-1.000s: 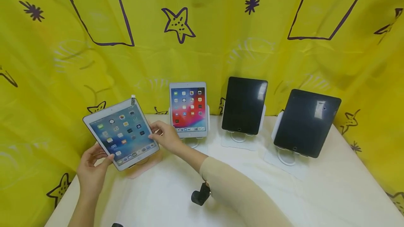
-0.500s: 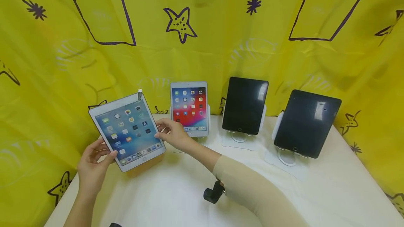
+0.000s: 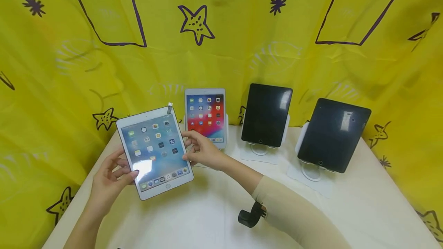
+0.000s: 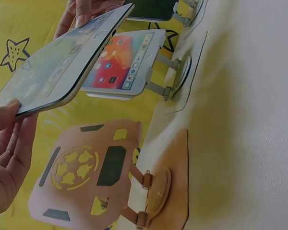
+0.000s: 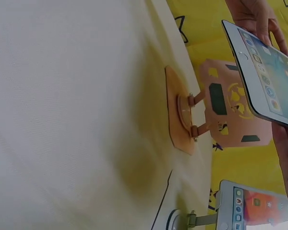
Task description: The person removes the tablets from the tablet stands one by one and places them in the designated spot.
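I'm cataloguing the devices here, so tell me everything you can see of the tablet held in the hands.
The tablet is small, with a white bezel, a silver-looking edge and a round home button at its lower end. Its screen is lit, showing rows of app icons and a glare patch. A small striped tab sticks up from its top right corner. It is lifted off the pink stand, tilted back, with the left hand gripping its left edge and the right hand its right edge.
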The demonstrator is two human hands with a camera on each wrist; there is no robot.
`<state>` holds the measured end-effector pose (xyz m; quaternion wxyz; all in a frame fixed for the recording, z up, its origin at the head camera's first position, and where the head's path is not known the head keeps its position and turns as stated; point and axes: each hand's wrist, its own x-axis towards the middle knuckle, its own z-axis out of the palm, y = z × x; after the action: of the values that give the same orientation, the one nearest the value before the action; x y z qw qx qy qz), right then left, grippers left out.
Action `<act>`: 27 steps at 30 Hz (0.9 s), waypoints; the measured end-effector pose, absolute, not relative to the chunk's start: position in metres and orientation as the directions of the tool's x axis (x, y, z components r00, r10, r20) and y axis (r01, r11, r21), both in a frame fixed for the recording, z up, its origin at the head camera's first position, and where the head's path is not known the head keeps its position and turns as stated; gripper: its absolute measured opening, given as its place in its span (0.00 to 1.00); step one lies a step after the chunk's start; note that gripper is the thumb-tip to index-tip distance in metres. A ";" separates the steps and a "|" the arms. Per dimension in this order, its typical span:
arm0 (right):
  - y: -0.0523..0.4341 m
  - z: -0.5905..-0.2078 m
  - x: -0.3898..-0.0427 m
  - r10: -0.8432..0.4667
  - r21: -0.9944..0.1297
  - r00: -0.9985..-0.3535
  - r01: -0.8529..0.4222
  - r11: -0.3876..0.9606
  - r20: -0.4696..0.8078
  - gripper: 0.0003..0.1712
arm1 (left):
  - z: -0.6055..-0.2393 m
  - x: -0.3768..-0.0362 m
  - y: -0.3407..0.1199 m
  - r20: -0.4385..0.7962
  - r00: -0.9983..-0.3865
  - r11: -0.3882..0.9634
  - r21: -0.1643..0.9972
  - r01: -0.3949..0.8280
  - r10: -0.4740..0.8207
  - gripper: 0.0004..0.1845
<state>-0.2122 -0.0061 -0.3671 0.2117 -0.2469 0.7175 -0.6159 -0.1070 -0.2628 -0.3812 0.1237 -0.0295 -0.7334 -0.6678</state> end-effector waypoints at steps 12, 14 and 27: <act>0.018 -0.374 -0.196 -0.625 -0.993 -0.774 0.044 0.111 -0.104 0.41 | -0.383 -0.105 -0.253 0.111 -0.994 0.202 0.974 0.105 -0.016 0.37; 0.021 -0.376 -0.192 -0.619 -0.991 -0.776 0.055 0.120 -0.118 0.41 | -0.385 -0.104 -0.252 0.089 -0.996 0.214 0.973 0.086 -0.005 0.37; 0.037 -0.388 -0.163 -0.527 -0.972 -0.817 0.179 0.152 -0.233 0.42 | -0.398 -0.103 -0.239 -0.051 -0.995 0.204 0.978 -0.032 0.089 0.39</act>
<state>-0.1635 0.0371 -0.3884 0.2763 -0.1233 0.7070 -0.6393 -0.1025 -0.2390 -0.3982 -0.0479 -0.0182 -0.7744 -0.6307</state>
